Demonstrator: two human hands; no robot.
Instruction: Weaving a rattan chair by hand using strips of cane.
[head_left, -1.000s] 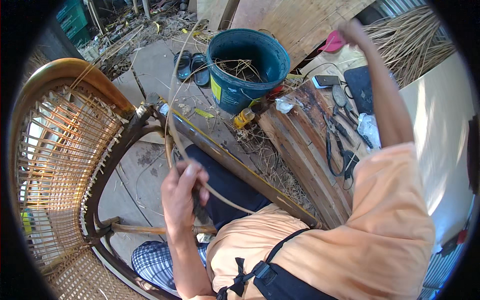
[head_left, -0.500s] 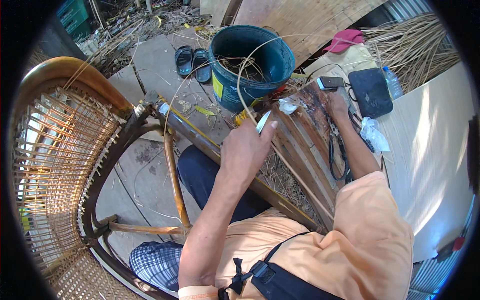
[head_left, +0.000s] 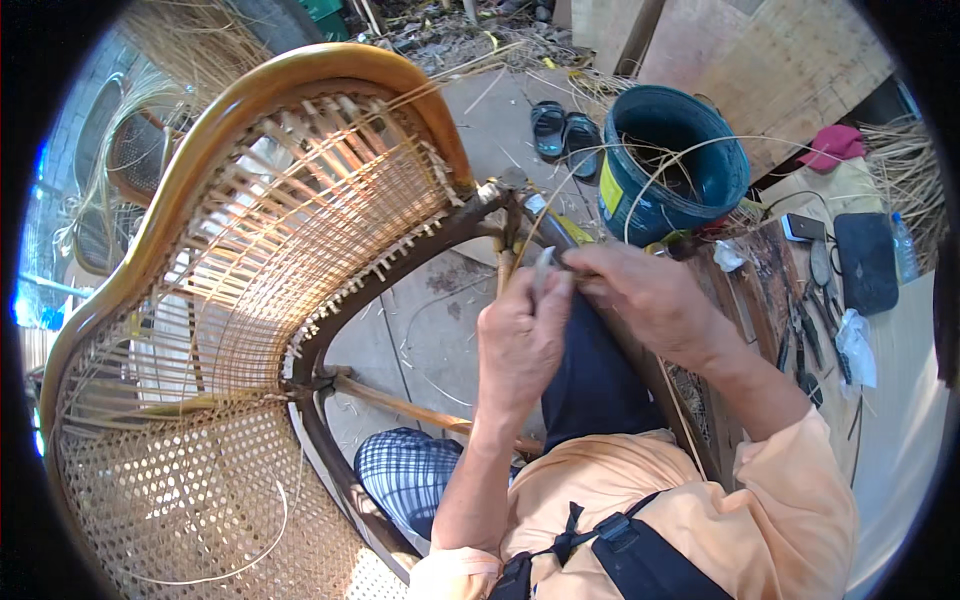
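Observation:
My left hand is closed on a knife, its short pale blade pointing up beside the thumb. Against it, my right hand is closed with the fingertips pinched near the blade; what they hold is mostly hidden. A thin rattan strand arcs from over the bucket down behind my right hand. To the left stands a rattan chair with a curved, varnished frame. Its back has open strands above and finished cane mesh below. A loose strand curls over the mesh.
A dark green bucket with strands in it stands ahead, beside sandals. On the right, a wooden bench carries pliers and other hand tools, a plastic bag and a black flat case. Rattan bundles lie behind.
My right hand has come back from the tools on the bench to meet my left hand. The view has swung left, showing more of the chair.

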